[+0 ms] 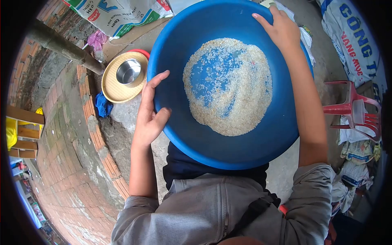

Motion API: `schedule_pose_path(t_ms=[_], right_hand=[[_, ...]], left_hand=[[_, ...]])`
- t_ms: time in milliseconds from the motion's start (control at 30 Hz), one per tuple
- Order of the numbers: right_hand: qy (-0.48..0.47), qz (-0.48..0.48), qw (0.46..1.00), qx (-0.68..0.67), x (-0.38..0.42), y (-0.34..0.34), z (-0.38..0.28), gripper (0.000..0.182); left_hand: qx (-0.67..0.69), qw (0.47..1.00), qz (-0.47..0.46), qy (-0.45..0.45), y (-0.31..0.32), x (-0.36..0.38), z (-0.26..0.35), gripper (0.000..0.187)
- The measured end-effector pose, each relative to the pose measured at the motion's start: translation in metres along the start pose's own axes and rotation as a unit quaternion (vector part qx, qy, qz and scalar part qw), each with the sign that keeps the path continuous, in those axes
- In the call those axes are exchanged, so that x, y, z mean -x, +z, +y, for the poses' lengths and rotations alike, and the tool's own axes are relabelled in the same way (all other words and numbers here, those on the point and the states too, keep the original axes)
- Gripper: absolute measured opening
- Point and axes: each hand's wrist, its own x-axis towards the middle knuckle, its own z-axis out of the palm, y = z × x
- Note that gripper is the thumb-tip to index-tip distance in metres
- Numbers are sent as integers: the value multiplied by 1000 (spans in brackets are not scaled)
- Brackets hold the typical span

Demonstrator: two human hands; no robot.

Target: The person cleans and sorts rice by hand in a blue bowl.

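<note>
A large round blue basin (171, 45) is held in front of my body, close to my lap. Pale, rice-like grain (241, 110) lies spread over its bottom, thin at the upper left where blue shows through and thicker to the right and below. My left hand (152, 116) grips the left rim, thumb and fingers hooked over the edge. At the upper right, my right hand (281, 30) holds the far rim, its thumb on the inside wall. The other fingers of that hand are partly hidden behind the rim.
Left of the basin, a metal bowl (129, 72) sits on a tan woven-pattern tray (111, 89), beside a blue cloth (103, 105). A pole (61, 47) slants nearby. Printed sacks (122, 20) stand ahead; a red plastic chair (347, 107) and more sacks (347, 41) are at right.
</note>
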Motion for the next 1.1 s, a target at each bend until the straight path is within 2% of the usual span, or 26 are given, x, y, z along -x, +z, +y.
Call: schedule_pose_path(t_ms=[67, 133, 200, 233, 267, 300, 333, 367, 400, 467, 533, 600, 633, 700, 733, 800, 833, 867, 933, 967, 1033, 1067, 1100], right_hand=[[112, -182, 977, -14, 3, -5, 9, 63], [106, -144, 984, 9, 11, -5, 12, 65], [131, -143, 981, 24, 18, -9, 14, 62], [143, -150, 978, 16, 18, -14, 15, 61], [147, -146, 978, 20, 19, -16, 15, 61], [155, -155, 975, 25, 20, -17, 16, 61], [164, -164, 972, 29, 20, -19, 16, 60], [162, -149, 975, 17, 20, -21, 15, 60], [165, -145, 975, 19, 18, -25, 12, 60], [157, -129, 979, 22, 10, -35, 2, 58], [163, -135, 977, 21, 6, -42, -3, 57], [164, -121, 978, 34, 5, -46, -4, 55], [168, -119, 978, 37, 6, -48, -3, 55], [184, -112, 975, 50, 11, -51, 1, 52], [185, -112, 975, 55, 15, -49, 6, 52], [191, -135, 972, 32, 25, -43, 17, 50], [177, -137, 974, 38, 20, -48, 9, 47], [182, -137, 973, 42, 11, -49, 5, 47], [141, -132, 981, 30, -1, -52, -3, 45], [149, -151, 977, 21, -6, -55, -7, 43], [137, -135, 981, 19, -6, -59, -9, 43], [128, -125, 984, 16, -5, -60, -11, 43], [126, -125, 984, 12, -3, -61, -12, 43]], left_hand=[[64, 998, 17, -15, 3, -9, 9, 78], [74, 997, 22, -15, 4, -16, 7, 83], [30, 999, 1, 11, 3, -22, 10, 83], [-56, 998, -26, 33, -2, -27, 8, 80], [-55, 997, -29, 40, 2, -29, 12, 80], [-335, 942, 7, 24, 9, -31, 24, 77], [-588, 808, 46, 6, 15, -34, 38, 74], [-623, 779, 42, 66, 19, -43, 50, 68], [-623, 778, 43, 71, 26, -54, 57, 68], [-515, 810, -170, 225, 41, -82, 68, 62], [-468, 775, -353, 235, 70, -119, 60, 58], [-505, 711, -459, 167, 110, -156, 51, 58], [-507, 709, -460, 171, 124, -172, 33, 58], [-550, 693, -374, 279, 154, -192, -12, 61], [-547, 693, -373, 284, 168, -187, -24, 61], [-448, 805, -265, 284, 196, -161, -45, 64], [-419, 818, -215, 330, 207, -145, -55, 66], [-417, 817, -218, 335, 211, -135, -50, 66], [-329, 768, -345, 429, 216, -108, -42, 65], [-328, 769, -344, 427, 220, -88, -42, 65], [-180, 812, -328, 448, 229, -58, -46, 53], [-183, 813, -326, 446, 229, -56, -46, 53], [-213, 802, -330, 451, 228, -53, -46, 43]])
